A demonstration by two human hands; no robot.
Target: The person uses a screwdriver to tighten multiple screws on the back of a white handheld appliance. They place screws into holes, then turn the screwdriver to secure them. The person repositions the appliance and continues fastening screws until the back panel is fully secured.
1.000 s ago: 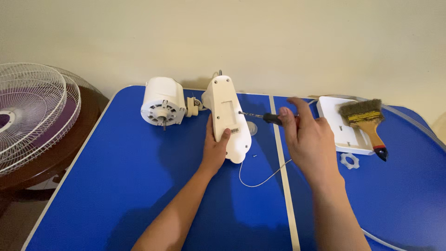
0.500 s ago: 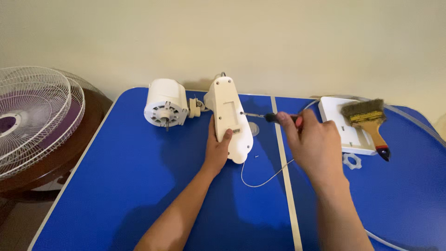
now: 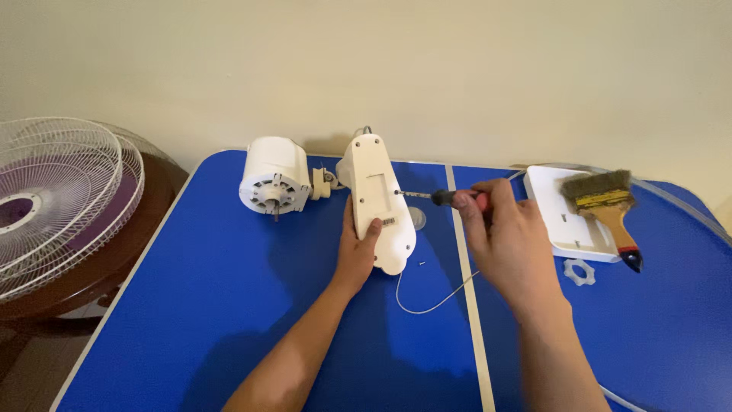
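Observation:
A white fan body (image 3: 377,202) lies on the blue table (image 3: 213,305), joined at its far end to a white round motor housing (image 3: 273,183). My left hand (image 3: 357,248) grips the near part of the fan body from the left side. My right hand (image 3: 507,240) holds a screwdriver (image 3: 446,198) with a dark and red handle. Its metal tip touches the right side of the fan body. A small loose screw (image 3: 422,264) lies on the table beside the body.
A thin white cord (image 3: 438,301) loops over the table between my arms. A white plastic cover (image 3: 564,214) with a paintbrush (image 3: 606,210) on it lies at the right, a white ring nut (image 3: 579,271) below it. Wire fan guards (image 3: 53,198) rest on a brown stand at the left.
My right hand has brought the screwdriver left until its tip meets the side of the fan body. My left hand keeps its hold on the body.

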